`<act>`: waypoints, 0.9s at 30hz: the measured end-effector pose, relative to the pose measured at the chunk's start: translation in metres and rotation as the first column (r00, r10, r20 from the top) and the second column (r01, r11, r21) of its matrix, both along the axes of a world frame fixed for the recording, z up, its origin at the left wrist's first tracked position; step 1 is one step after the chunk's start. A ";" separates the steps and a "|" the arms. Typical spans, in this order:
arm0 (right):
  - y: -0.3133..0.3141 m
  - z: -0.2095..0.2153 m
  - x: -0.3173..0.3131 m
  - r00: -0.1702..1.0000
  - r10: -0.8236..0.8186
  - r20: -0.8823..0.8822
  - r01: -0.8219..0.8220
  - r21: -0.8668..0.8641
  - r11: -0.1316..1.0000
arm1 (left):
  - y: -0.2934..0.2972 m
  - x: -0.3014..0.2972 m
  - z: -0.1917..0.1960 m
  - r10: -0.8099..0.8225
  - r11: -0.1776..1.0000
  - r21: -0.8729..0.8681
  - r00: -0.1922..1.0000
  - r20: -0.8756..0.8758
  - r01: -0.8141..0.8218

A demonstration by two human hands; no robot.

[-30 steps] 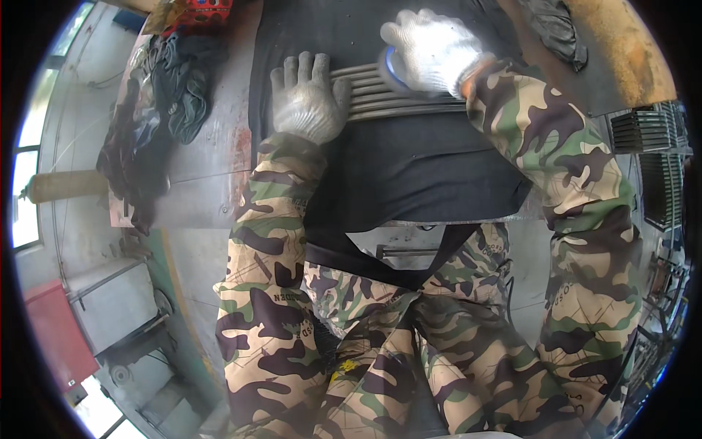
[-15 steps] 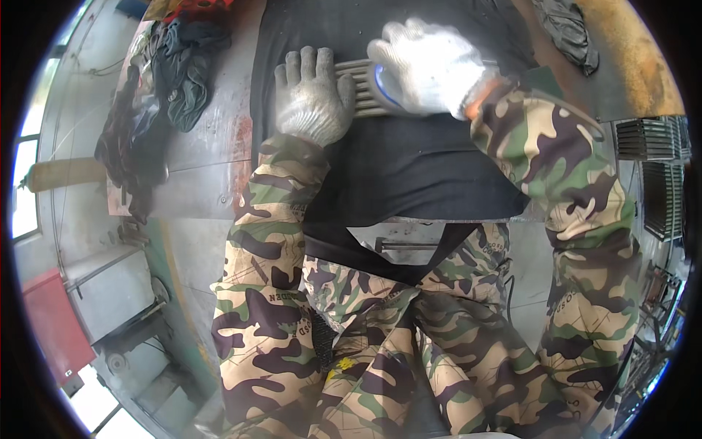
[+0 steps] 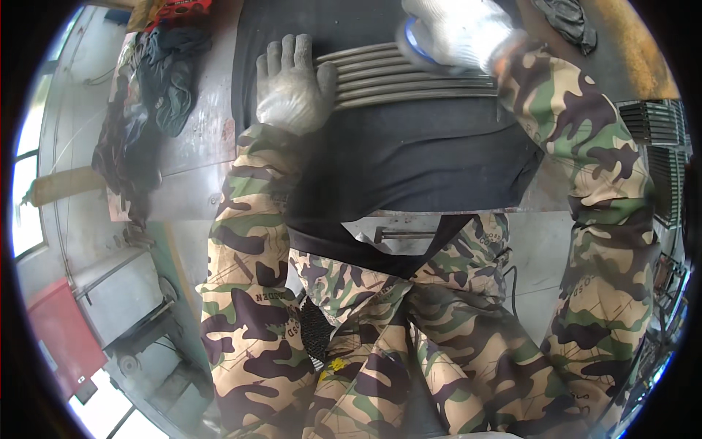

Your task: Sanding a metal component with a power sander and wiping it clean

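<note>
Several parallel metal bars [image 3: 395, 78] lie side by side on a black cloth [image 3: 431, 161] over the table. My left hand [image 3: 294, 88], in a pale knitted glove, rests flat at their left end with its fingers stretched out. Over the right part of the bars is my gloved right hand [image 3: 464, 29], somewhat blurred and closed around a rounded, blue-edged pad [image 3: 418, 40]. Its fingers and the pad's underside are mostly hidden, so the exact kind of pad cannot be made out.
Crumpled dark cloths [image 3: 172, 80] lie on the table's left side, with a red item [image 3: 179, 11] beyond them. A dark glove or rag [image 3: 569, 25] sits at the far right. Racks of metal grilles [image 3: 662, 161] stand beyond the right edge.
My right hand has moved with the pad to the right and away from me, uncovering more of the bars. My left hand has shifted slightly left and farther away, still flat.
</note>
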State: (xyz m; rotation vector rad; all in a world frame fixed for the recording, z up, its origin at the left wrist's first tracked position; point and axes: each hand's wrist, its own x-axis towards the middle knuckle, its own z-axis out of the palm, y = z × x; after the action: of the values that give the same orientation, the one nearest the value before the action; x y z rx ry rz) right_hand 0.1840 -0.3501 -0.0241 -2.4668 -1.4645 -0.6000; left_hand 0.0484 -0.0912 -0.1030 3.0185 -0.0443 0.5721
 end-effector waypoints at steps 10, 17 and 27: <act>-0.045 0.005 -0.009 0.996 0.032 -0.079 -0.049 -0.223 0.974 | 0.006 0.001 -0.005 0.047 0.990 0.134 0.995 -0.082 -0.036; -0.051 0.005 -0.009 0.990 0.072 -0.122 -0.096 -0.201 0.975 | 0.002 -0.003 -0.003 0.045 0.989 0.145 0.995 -0.085 -0.032; -0.055 0.006 -0.025 0.985 0.137 -0.105 -0.156 -0.210 0.965 | 0.009 0.001 -0.001 0.033 0.991 0.133 0.997 -0.065 -0.024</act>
State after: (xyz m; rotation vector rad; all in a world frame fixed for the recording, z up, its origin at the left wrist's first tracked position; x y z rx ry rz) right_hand 0.1592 -0.4049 -0.0180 -2.4749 -1.7405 -0.3104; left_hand 0.0492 -0.0826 -0.1040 3.1693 -0.0362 0.4876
